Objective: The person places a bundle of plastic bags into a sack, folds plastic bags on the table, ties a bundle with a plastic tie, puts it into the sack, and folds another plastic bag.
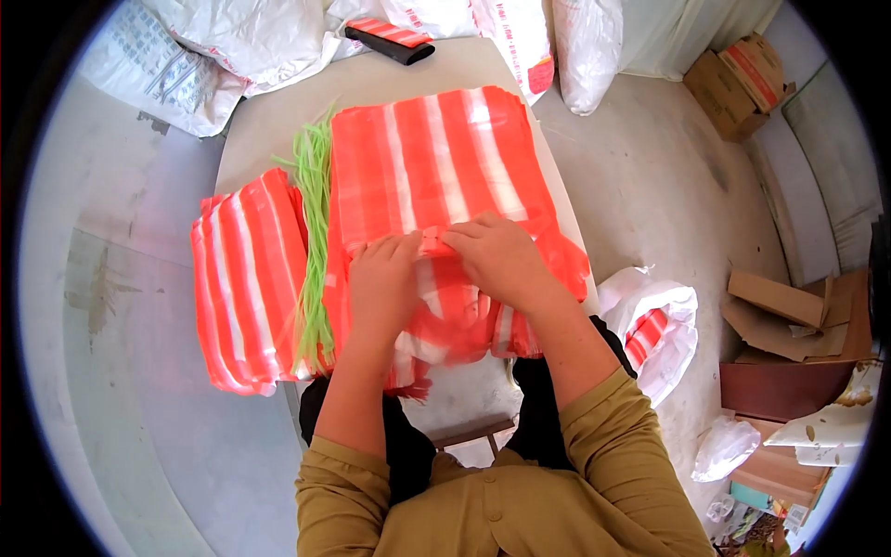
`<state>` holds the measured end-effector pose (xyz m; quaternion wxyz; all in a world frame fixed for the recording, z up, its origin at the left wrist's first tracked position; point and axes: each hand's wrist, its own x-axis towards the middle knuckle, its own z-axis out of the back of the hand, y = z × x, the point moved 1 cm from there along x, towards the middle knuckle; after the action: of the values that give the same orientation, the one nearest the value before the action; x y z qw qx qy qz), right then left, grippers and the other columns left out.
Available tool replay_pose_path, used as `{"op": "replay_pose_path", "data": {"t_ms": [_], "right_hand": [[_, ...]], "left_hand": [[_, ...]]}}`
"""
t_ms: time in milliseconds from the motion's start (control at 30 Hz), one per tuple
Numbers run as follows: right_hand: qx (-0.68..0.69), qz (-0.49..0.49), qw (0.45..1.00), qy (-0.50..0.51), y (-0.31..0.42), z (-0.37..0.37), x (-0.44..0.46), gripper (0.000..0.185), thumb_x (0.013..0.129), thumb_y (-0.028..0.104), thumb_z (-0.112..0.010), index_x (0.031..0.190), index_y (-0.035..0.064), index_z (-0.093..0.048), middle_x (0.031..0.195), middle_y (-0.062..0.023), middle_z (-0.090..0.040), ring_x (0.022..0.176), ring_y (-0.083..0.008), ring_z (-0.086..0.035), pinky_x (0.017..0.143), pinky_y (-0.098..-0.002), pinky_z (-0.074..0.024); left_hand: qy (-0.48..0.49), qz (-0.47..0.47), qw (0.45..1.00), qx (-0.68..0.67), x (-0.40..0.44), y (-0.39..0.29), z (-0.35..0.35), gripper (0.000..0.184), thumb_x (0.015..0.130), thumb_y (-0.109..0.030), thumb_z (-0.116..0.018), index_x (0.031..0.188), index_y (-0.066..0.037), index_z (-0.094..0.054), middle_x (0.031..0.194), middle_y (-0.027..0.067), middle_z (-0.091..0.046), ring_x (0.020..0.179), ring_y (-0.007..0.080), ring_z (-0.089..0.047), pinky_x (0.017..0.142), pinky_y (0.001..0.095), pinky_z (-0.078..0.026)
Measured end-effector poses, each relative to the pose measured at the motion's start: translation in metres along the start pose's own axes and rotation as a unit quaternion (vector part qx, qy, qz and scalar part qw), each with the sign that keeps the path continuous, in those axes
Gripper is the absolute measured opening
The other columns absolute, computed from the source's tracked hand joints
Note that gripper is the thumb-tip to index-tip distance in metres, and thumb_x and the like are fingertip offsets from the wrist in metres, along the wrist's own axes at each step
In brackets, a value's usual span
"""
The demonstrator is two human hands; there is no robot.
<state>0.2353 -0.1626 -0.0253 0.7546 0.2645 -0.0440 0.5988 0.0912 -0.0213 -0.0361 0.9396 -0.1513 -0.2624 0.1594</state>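
Observation:
A stack of red-and-white striped plastic sheets (427, 158), possibly flat bags, lies on the table in front of me. My left hand (385, 278) and my right hand (497, 260) are side by side at its near edge. Both have their fingers closed on the near end of a striped sheet (441, 297), which hangs down in loose folds toward my lap. Part of the sheet is blurred, and the thumbs are mostly hidden. Left of the stack runs a bundle of bright green strips (316, 223).
A second striped stack (243, 278) lies at the table's left edge. A black roll with striped material (390, 40) sits at the far end. White sacks (251, 46) stand behind the table (278, 111). An open white bag (664, 325) and cardboard boxes (789, 316) are at the right.

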Motion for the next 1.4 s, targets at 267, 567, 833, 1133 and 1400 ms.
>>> {"op": "replay_pose_path", "data": {"t_ms": [267, 567, 833, 1133, 1400], "right_hand": [[-0.046, -0.027, 0.999, 0.008, 0.011, 0.003, -0.003, 0.032, 0.087, 0.007, -0.065, 0.117, 0.013, -0.072, 0.117, 0.0021, -0.074, 0.099, -0.0222, -0.067, 0.077, -0.0375, -0.0592], [-0.056, 0.024, 0.996, 0.059, 0.045, 0.025, -0.021, 0.032, 0.08, 0.008, -0.066, 0.112, 0.0091, -0.067, 0.107, 0.0007, -0.073, 0.092, -0.0228, -0.066, 0.07, -0.0384, -0.0574], [-0.054, 0.084, 0.994, 0.055, 0.084, 0.038, -0.034, 0.019, 0.076, 0.006, -0.066, 0.094, 0.0064, -0.061, 0.086, -0.0043, -0.064, 0.079, -0.0238, -0.062, 0.063, -0.0366, -0.053], [-0.049, 0.094, 0.987, 0.123, 0.088, 0.041, -0.038, 0.02, 0.077, 0.009, -0.066, 0.096, 0.0094, -0.064, 0.08, -0.0043, -0.064, 0.076, -0.0249, -0.063, 0.061, -0.0381, -0.0524], [-0.023, 0.026, 0.97, 0.239, 0.072, 0.059, -0.027, 0.004, 0.081, 0.009, -0.068, 0.083, 0.0079, -0.065, 0.078, -0.0119, -0.067, 0.08, -0.0331, -0.069, 0.064, -0.0444, -0.0519]], "left_hand": [[-0.017, 0.015, 0.998, 0.056, -0.009, 0.024, 0.014, 0.026, 0.084, -0.001, -0.062, 0.105, -0.009, -0.073, 0.112, 0.0085, -0.075, 0.114, 0.034, -0.068, 0.104, 0.0529, -0.048], [0.068, -0.004, 0.998, -0.008, -0.035, 0.02, 0.062, 0.025, 0.083, -0.005, -0.067, 0.107, -0.009, -0.073, 0.112, 0.0077, -0.075, 0.119, 0.0342, -0.065, 0.108, 0.0542, -0.044], [0.14, 0.038, 0.959, -0.242, -0.054, 0.018, 0.098, 0.04, 0.101, -0.029, -0.052, 0.126, -0.003, -0.07, 0.127, 0.0175, -0.07, 0.134, 0.039, -0.056, 0.115, 0.0494, -0.04], [0.26, 0.05, 0.937, -0.227, -0.038, 0.008, 0.065, 0.044, 0.104, -0.034, -0.051, 0.131, -0.003, -0.068, 0.141, 0.0131, -0.064, 0.148, 0.0356, -0.042, 0.117, 0.0478, -0.039], [0.29, 0.092, 0.904, -0.301, -0.057, 0.044, 0.118, 0.056, 0.074, -0.017, -0.082, 0.127, -0.003, -0.068, 0.136, 0.0086, -0.066, 0.148, 0.0303, -0.043, 0.115, 0.0432, -0.042]]}}
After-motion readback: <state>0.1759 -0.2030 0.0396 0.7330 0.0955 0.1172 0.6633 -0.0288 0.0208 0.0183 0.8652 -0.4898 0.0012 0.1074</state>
